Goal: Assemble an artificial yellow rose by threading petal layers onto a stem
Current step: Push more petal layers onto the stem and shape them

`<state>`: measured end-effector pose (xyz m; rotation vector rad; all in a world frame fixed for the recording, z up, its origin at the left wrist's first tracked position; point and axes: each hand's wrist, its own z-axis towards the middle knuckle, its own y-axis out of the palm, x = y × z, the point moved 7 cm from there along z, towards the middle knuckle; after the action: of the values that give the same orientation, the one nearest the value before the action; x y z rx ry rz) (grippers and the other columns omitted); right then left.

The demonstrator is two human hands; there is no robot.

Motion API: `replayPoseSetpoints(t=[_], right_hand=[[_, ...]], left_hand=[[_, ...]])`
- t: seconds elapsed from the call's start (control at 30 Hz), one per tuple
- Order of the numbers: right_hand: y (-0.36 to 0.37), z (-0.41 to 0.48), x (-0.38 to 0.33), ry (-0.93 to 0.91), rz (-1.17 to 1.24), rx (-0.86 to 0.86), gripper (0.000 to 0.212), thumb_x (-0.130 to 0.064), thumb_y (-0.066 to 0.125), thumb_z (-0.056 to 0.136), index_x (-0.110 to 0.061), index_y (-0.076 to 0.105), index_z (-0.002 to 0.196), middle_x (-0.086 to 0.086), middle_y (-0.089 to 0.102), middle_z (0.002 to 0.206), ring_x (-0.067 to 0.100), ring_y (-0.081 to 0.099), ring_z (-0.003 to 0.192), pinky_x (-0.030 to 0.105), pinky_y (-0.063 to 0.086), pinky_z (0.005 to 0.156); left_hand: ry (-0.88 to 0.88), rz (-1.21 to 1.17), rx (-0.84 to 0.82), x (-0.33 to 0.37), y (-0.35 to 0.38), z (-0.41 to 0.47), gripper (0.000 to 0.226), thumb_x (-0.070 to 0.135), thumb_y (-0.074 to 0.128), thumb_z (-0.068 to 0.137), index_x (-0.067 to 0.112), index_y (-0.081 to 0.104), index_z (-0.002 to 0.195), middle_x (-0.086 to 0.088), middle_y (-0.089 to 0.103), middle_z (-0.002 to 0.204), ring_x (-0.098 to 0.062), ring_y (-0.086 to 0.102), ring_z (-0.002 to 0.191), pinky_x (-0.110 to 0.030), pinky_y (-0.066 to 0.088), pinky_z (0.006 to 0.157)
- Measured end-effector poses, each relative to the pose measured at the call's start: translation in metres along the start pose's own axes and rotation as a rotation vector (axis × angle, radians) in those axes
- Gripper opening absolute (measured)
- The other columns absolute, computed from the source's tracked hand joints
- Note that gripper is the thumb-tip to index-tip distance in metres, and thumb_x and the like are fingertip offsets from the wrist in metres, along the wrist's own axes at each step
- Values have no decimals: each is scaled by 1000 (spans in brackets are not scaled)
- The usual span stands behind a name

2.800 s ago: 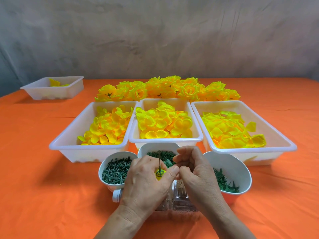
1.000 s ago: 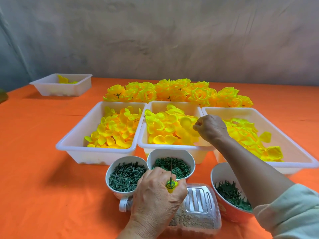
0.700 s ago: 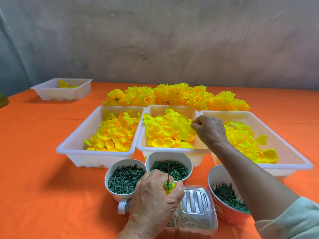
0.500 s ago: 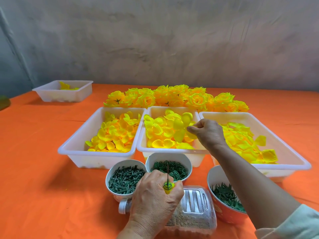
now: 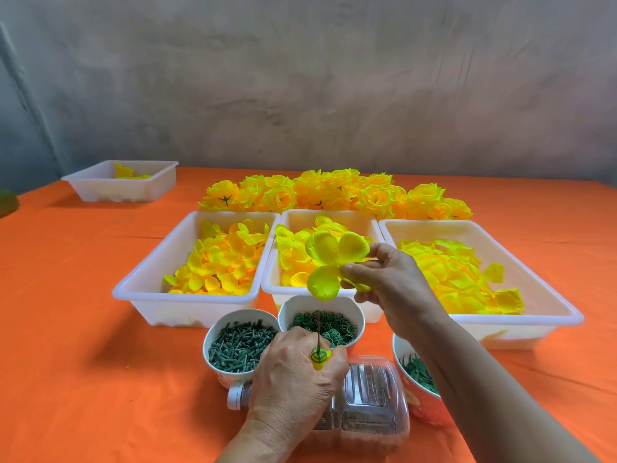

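Plainly the petal layer (image 5: pixel 329 262) looks light, floppy; right hand (image 5: pixel 390 282) pinches near its centre; left hand (image 5: pixel 293 372) grips the stem (image 5: pixel 319 330).

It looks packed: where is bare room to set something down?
Bare orange cloth: left of the left tray up to the small far tray, and right of the right tray. Crowded middle: bowls, left hand, right hand.

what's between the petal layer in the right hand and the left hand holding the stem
In the head view, the cup of green rings sits between the petal layer and the left hand; the stem stands in front of it.
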<state>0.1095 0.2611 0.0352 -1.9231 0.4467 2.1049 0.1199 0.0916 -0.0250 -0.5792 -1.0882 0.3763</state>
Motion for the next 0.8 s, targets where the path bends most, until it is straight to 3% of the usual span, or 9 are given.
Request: replayPoseSetpoints(t=[0.1,0.23,0.4,0.47,0.53,0.6,0.7,0.8], right_hand=[[3,-12,3,10,15,-4,13,-5,73,81,-15,69,89,-1,71,74,13,67,64,22,53,52],[2,-21,7,-30,7,8,6,-12,75,80,-10,71,85,3,70,74,11,62,66,19,49,61],[-3,-29,3,-146,-10,72,4,-19,73,83,-16,70,83,-8,70,70,0,60,63,12,46,59],[-4,-32,-2,-205,-49,103,10,-26,72,82,-17,69,83,-10,70,68,-1,60,62,13,46,59],[-3,-36,-10,-272,-134,145,18,-35,71,81,-18,68,82,-10,69,67,0,59,62,16,47,59],[0,-41,-20,-377,-218,192,21,-39,70,81,-18,67,79,-9,67,68,1,55,63,18,45,59],[8,-58,-42,-623,-351,285,10,-28,74,82,-28,66,76,-13,64,73,3,55,72,20,43,67],[26,-79,-62,-906,-568,325,6,-14,73,80,-19,73,83,-6,69,85,19,62,85,30,49,75]], left_hand=[[-53,-8,-56,-3,0,0,29,59,65,75,32,66,83,21,53,80,-1,53,85,-20,38,72],[-53,-95,-203,-3,0,0,49,83,55,53,44,64,83,21,59,88,9,51,92,-10,35,72],[-85,-402,-438,-1,-15,3,64,83,67,49,60,59,108,25,63,113,10,59,103,-17,48,87],[-87,-528,-376,3,-33,13,73,87,67,46,50,65,109,19,67,115,6,62,107,-21,48,90],[-136,-618,-243,3,-52,26,85,91,66,38,33,71,100,9,73,96,-6,67,91,-25,46,85],[-206,-703,-161,6,-65,34,77,85,66,43,23,75,86,2,70,77,-14,61,72,-33,45,80],[-299,-853,-246,19,-72,37,70,80,59,54,18,78,78,-10,70,72,-17,61,60,-28,51,65],[-344,-925,-377,36,-67,37,66,74,61,65,14,76,88,-15,75,85,-19,70,66,-25,55,60]])
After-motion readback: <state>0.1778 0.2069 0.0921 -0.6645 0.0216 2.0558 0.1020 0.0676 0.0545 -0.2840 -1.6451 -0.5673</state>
